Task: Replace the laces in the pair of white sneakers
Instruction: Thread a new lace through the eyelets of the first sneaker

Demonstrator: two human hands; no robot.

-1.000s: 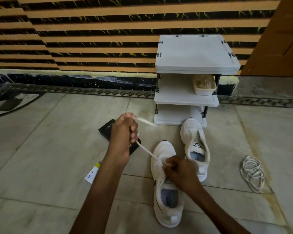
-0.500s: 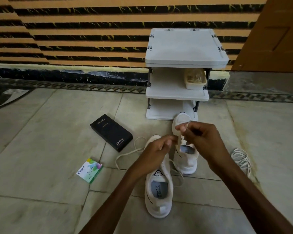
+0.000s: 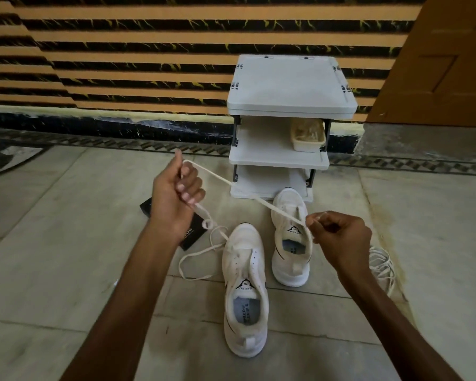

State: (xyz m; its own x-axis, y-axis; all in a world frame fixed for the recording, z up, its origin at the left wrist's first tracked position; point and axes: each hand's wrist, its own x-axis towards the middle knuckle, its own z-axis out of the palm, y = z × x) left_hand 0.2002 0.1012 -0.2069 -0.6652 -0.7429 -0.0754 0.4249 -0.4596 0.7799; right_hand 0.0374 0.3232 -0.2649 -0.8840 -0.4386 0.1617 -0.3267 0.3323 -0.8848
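Note:
Two white sneakers stand on the stone floor, the near sneaker in the middle and the far sneaker just behind and to its right; neither shows lacing. A white lace is stretched in the air between my hands. My left hand grips one part of it in a fist, raised above a black box. My right hand pinches the other part beside the far sneaker. The lace's slack hangs from my left hand and loops on the floor left of the near sneaker.
A white three-tier rack stands against the striped wall, holding a cream tub. The black box lies under my left wrist. A bundle of white laces lies on the floor at right. A brown door is at far right.
My hands moved apart from over the near sneaker. The left hand rose up and left, the right moved to the right, and the lace is now pulled taut between them.

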